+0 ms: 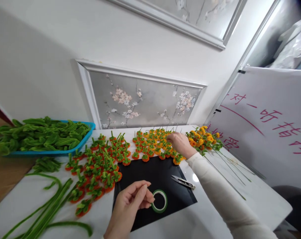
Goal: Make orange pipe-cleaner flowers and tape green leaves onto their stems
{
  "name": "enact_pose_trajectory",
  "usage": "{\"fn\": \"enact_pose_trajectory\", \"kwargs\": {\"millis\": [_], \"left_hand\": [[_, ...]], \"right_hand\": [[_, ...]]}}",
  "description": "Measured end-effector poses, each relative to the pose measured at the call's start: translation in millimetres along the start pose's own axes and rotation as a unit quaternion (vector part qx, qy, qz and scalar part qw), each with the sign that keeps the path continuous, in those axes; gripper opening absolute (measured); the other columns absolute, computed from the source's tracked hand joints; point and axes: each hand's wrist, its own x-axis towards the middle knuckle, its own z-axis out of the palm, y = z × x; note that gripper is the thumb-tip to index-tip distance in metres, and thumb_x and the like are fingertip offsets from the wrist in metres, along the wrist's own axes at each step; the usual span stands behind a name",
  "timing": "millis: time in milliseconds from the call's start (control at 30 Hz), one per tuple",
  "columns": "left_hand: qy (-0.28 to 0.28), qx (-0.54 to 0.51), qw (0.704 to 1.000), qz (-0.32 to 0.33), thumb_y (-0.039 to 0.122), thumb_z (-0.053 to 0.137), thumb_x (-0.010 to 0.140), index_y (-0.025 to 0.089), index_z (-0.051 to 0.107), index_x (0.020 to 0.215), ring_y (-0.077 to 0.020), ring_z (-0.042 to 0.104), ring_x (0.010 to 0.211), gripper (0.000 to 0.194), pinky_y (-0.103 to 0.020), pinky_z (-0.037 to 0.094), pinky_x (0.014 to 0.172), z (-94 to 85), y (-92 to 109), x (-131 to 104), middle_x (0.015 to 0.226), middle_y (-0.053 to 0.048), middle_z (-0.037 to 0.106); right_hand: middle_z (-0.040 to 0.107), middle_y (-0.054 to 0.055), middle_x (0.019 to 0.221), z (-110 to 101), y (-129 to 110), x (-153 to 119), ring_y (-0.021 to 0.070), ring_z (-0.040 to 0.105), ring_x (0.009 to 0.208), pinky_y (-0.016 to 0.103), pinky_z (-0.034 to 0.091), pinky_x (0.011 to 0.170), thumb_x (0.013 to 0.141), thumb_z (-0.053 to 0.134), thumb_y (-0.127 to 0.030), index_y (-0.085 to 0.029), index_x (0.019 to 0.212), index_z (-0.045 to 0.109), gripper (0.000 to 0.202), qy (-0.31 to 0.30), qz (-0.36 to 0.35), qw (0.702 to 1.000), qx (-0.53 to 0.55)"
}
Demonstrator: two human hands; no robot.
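My left hand (132, 206) is above the front of a black mat (145, 172), thumb and forefinger pressed together. Anything in that pinch is too small or hidden to make out. Right beside its fingertips, a roll of green tape (164, 206) lies on the mat. My right hand (180, 143) reaches over the rows of small yellow-orange fuzzy flowers (154, 136) at the back of the table. Its fingers are bent together and pointing down at the flower stems; what they grip is hidden. Thread snips (183, 182) rest on the mat's right side.
Orange flower pieces with green stems (98, 172) stand left of the mat. A blue tray (78, 145) of green fuzzy leaves (45, 132) sits far left, with long green stems (48, 205) in front. Finished-looking yellow flowers (202, 137) with long wires lie at right. A wall is behind.
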Motion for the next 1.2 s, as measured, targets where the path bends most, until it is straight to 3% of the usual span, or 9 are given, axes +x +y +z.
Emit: {"fn": "enact_pose_trajectory", "kwargs": {"millis": [233,733,867,967,1067,1133,1200], "left_hand": [[0.004,0.014,1.000,-0.001,0.042,0.068,0.071,0.016,0.071,0.081,-0.0139,0.060,0.059,0.028,-0.022,0.050,0.056,-3.1,-4,4,0.061,-0.001,0.066],[-0.026,0.007,1.000,-0.011,0.038,0.065,0.076,0.014,0.068,0.081,-0.0107,0.059,0.057,0.024,-0.018,0.047,0.054,-2.7,-7,1,0.059,0.000,0.064],[-0.031,0.020,0.999,-0.005,0.037,0.062,0.079,0.014,0.067,0.084,-0.0106,0.060,0.059,0.023,-0.018,0.047,0.054,-5.1,-13,4,0.062,0.000,0.064],[-0.003,0.026,0.999,0.019,0.036,0.060,0.081,0.016,0.066,0.093,-0.0126,0.064,0.066,0.024,-0.020,0.051,0.057,-8.4,-15,6,0.080,-0.003,0.068],[0.040,0.014,0.996,0.075,0.034,0.060,0.081,0.023,0.058,0.112,-0.0168,0.067,0.084,0.033,-0.025,0.055,0.067,-10.2,-13,5,0.109,-0.007,0.063],[0.045,-0.010,0.991,0.125,0.030,0.063,0.080,0.031,0.046,0.125,-0.0194,0.065,0.097,0.048,-0.029,0.056,0.077,-9.9,-8,2,0.126,-0.006,0.054],[0.034,-0.034,0.984,0.172,0.026,0.066,0.077,0.039,0.039,0.130,-0.0205,0.063,0.103,0.061,-0.031,0.056,0.082,-9.1,-2,-2,0.133,-0.002,0.049]], "right_hand": [[0.067,0.007,0.074,18,-6,8,0.0205,0.054,0.091,0.029,0.027,0.072,0.082,0.053,-0.011,-0.018,0.075,0.066,0.016,-0.041,-0.030,0.997,-0.057],[0.065,0.008,0.070,18,-3,19,0.0192,0.059,0.079,0.031,0.025,0.071,0.086,0.054,-0.019,-0.018,0.073,0.067,0.018,-0.067,-0.059,0.992,-0.088],[0.066,0.008,0.069,8,-5,20,0.0182,0.060,0.076,0.030,0.027,0.071,0.086,0.054,-0.019,-0.017,0.070,0.067,0.020,-0.053,-0.063,0.994,-0.076],[0.068,0.009,0.076,-14,-9,9,0.0201,0.060,0.084,0.031,0.030,0.074,0.088,0.052,-0.020,-0.018,0.075,0.068,0.021,-0.016,-0.070,0.996,-0.054],[0.069,0.007,0.091,-41,-23,-17,0.0200,0.058,0.093,0.031,0.035,0.078,0.093,0.044,-0.022,-0.021,0.090,0.067,0.023,0.040,-0.087,0.995,0.002],[0.070,0.006,0.086,-55,-40,-40,0.0182,0.060,0.081,0.029,0.041,0.073,0.091,0.048,-0.026,-0.020,0.088,0.068,0.021,0.103,-0.126,0.966,0.199],[0.068,0.003,0.076,-61,-59,-63,0.0167,0.059,0.074,0.027,0.043,0.068,0.089,0.052,-0.027,-0.022,0.083,0.068,0.018,0.103,-0.144,0.929,0.324]]}}
